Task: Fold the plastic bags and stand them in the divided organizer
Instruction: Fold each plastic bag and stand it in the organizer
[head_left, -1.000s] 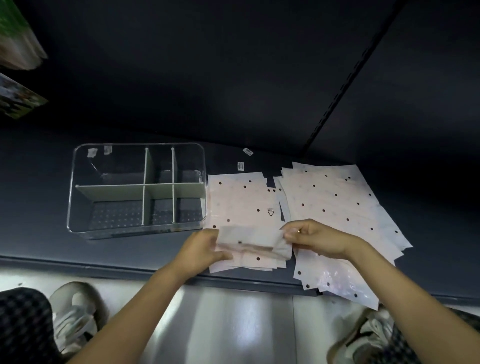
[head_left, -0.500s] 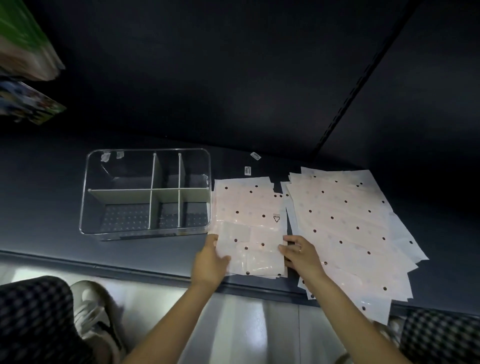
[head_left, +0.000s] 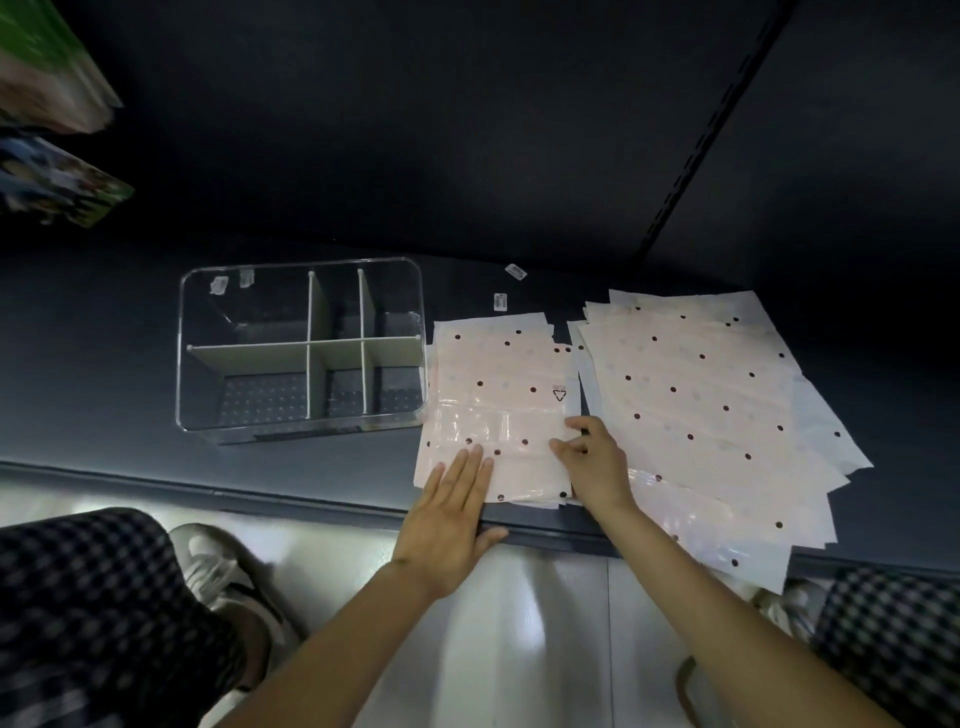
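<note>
- Lying flat under both hands, the top bag (head_left: 498, 415) of the small stack is a thin, pale sheet with dark dots; I judge it very light, limp and slick, so it should crease easily but spring open and slide on the bags below unless it is pinned.
- Its glossy near band, just beyond the left fingertips, shows wrinkles and glare, which suggests a fold already started there; how many layers it has I cannot tell.
- The left hand (head_left: 452, 519) rests palm down on the near-left part of the bag, fingers (head_left: 470, 462) straight and close together, holding nothing, only pressing.
- The right hand (head_left: 592, 462) sits at the bag's right edge, fingers curled with the tips nipping that edge; how firmly they nip I cannot tell.
- Best hold, in my view: pinch a corner or edge between thumb and forefinger while the other palm pins the sheet, then run flat fingers along the crease; a grasp in the middle would only bunch it.
- Right of the right hand, touching the wrist side, the large pile of bags (head_left: 727, 415) fans out loosely and overhangs the shelf (head_left: 311, 467) edge; a brush of the forearm could slide sheets off.
- Left of and beyond the left fingertips, just beside the small stack, stands the clear divided organizer (head_left: 301, 345), its compartments holding no bags yet.
- Folded bags will be floppy, so they will likely need a tight fold to stand between the dividers.
</note>
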